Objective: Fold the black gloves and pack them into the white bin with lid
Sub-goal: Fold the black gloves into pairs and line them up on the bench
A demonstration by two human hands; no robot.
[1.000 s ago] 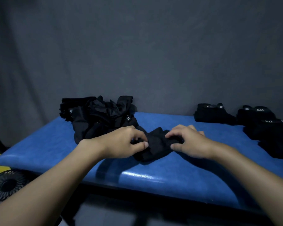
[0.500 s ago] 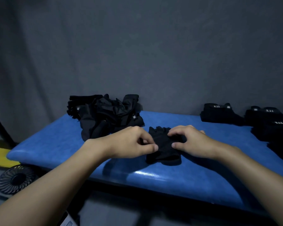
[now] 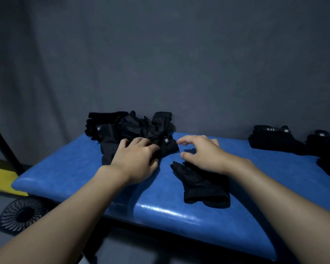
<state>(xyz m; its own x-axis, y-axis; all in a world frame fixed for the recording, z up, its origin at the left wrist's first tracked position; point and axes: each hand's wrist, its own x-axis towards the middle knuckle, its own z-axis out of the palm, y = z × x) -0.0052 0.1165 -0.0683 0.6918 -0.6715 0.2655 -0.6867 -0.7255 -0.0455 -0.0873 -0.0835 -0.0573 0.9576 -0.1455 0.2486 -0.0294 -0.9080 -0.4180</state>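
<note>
Left hand (image 3: 135,159) lies on glove pile (image 3: 133,128), desk's (image 3: 65,172) rear left; grip unclear. Right hand (image 3: 202,151) released, hovers over flat glove (image 3: 202,185) near front edge. Best: pull one mate clear, match cuffs. Bin unseen.

Left hand (image 3: 135,159) palm-down; right hand (image 3: 202,151) loosely curled.

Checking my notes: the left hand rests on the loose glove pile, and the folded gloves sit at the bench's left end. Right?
No: head view shows the folded gloves at the right end of the bench; the left hand does rest on the loose glove pile.
</note>
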